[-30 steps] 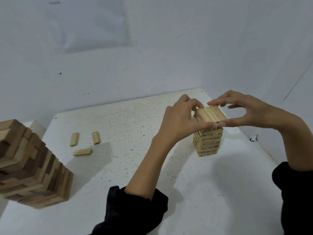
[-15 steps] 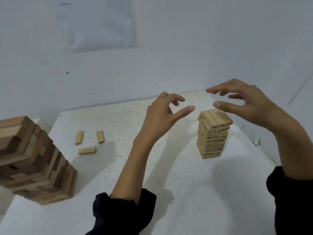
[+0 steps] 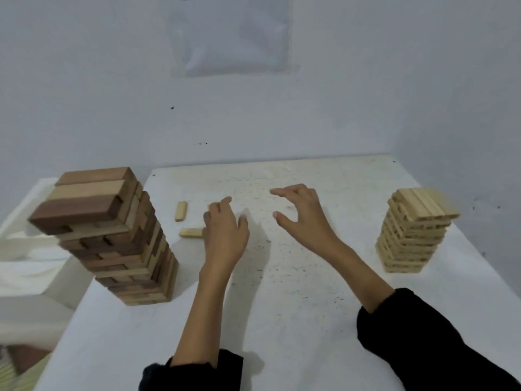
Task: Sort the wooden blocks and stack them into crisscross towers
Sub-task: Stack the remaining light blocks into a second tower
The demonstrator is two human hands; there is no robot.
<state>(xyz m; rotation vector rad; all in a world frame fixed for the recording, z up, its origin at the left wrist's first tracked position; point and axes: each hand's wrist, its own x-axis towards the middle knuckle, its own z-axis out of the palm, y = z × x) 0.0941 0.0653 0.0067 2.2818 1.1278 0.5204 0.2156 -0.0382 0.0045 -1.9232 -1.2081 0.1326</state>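
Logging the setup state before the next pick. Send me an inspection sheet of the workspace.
Surface: white table, dark specks all over.
Job's things: mixed dark-and-pale tower at left and smaller pale tower at right, both upright. Far loose block and near loose block lie flat by the left hand.
Clutter: blurred wooden pieces at lower left, off the table.
Grippers: left hand and right hand open, holding nothing, over mid-table.
Cables: nothing seen.
Surroundings: white wall with a pale sheet on it. White furniture at left.
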